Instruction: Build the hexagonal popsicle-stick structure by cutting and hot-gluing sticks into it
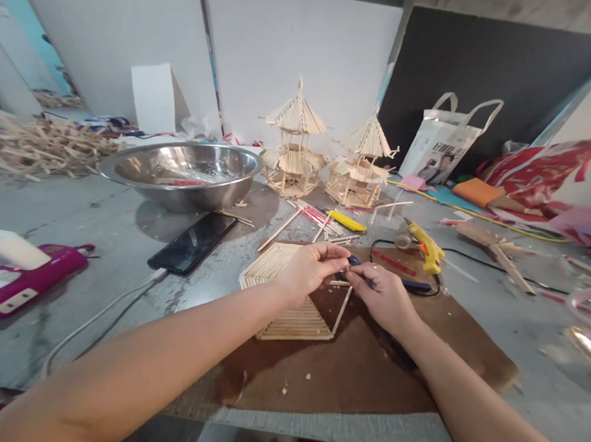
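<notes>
A partly filled hexagonal panel of thin wooden sticks (297, 320) lies on a brown board (365, 385). Over its upper right part, my left hand (312, 270) has thumb and forefinger pinched together. My right hand (384, 294) is closed in a pinch just beside it, the fingertips of both nearly touching. Whatever sits between the fingertips is too small to make out. A dark blue tool (416, 286) lies partly under and behind my right hand. The yellow glue gun (425, 247) rests beyond it on the board's far edge.
Behind stand two stick pagodas (298, 118) (368, 140), a steel bowl (192, 191) and a yellow cutter (346, 221). A phone (193, 243) with a cable and a purple power strip (26, 284) lie left. A stick pile (39, 149) is far left, a white bag (437, 146) back right.
</notes>
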{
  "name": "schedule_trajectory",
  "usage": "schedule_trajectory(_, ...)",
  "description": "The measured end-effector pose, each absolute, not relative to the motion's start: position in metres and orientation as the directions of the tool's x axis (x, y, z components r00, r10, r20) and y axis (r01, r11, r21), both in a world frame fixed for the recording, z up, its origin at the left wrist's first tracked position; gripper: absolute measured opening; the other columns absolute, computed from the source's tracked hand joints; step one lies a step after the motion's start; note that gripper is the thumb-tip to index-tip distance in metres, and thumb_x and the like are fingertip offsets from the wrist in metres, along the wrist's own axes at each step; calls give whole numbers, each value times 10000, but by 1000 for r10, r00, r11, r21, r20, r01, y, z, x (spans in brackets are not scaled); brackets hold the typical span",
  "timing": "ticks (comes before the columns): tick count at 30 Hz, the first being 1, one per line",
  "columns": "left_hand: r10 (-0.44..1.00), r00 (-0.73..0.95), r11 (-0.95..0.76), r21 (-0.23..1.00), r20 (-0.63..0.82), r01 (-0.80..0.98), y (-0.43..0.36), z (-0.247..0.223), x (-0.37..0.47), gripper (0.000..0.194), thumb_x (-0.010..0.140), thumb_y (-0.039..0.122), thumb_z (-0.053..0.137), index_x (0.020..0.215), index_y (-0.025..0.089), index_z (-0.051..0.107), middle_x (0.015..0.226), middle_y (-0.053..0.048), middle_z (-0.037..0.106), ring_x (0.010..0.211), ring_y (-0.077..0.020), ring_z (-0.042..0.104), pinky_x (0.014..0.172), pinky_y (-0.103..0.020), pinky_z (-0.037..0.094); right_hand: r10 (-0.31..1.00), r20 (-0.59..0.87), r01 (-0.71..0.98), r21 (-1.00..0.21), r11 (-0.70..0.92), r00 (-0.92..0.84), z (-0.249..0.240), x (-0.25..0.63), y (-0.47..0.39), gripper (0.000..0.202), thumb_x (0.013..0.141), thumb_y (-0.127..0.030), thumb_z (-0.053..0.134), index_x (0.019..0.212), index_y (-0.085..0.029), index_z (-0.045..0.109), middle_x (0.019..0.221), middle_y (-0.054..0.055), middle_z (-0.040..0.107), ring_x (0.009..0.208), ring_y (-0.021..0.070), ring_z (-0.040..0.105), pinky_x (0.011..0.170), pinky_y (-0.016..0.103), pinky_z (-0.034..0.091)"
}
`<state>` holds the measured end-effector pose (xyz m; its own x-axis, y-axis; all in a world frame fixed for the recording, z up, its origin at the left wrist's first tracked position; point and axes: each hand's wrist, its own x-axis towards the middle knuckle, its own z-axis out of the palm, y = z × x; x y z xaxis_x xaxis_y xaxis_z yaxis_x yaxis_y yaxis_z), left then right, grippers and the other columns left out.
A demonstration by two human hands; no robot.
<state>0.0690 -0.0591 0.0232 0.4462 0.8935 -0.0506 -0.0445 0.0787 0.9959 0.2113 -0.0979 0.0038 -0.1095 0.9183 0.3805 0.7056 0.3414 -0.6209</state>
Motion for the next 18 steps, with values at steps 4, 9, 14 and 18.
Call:
schedule_trajectory(4, 883, 470, -50, 996, 9, 75, -49, 22, 58, 231, 700, 368, 503, 764, 153, 557, 639, 21, 528, 399, -27, 357, 378, -178, 241, 934, 354, 694, -662, 284, -44, 5, 214, -99, 234, 761, -347, 435, 762, -191, 610, 698, 9, 618, 655, 129, 539, 609, 230, 387)
schedule_trajectory(9, 908, 388, -319, 863, 159, 393, -30, 27, 41, 326, 740, 434, 416, 644, 146, 536, 446, 49, 407, 400, -53, 329, 425, -195, 259, 928, 336, 769, -632, 96, 159, 3, 235, -90, 292, 721, -427, 452, 703, -186, 616, 613, 10, 614, 563, 139, 535, 542, 243, 389)
schedule_trajectory(14, 892, 369, -439, 691, 260, 574, -10, 25, 32, 183, 694, 313, 481, 707, 160, 581, 699, -2, 595, 639, -116, 503, 602, -222, 355, 868, 438, 851, -524, 34, 235, -10, 265, -72, 383, 732, -350, 422, 1011, -129, 563, 907, 91, 618, 771, 192, 554, 674, 308, 415)
schedule_trajectory(18, 840, 483, -536, 524, 248, 662, 9, 23, 37, 187, 693, 270, 468, 769, 190, 619, 809, -16, 631, 722, -141, 537, 642, -226, 360, 866, 464, 905, -424, 34, 185, -14, 270, -66, 478, 717, -293, 430, 1158, -110, 459, 1114, 127, 531, 986, 226, 486, 822, 366, 364)
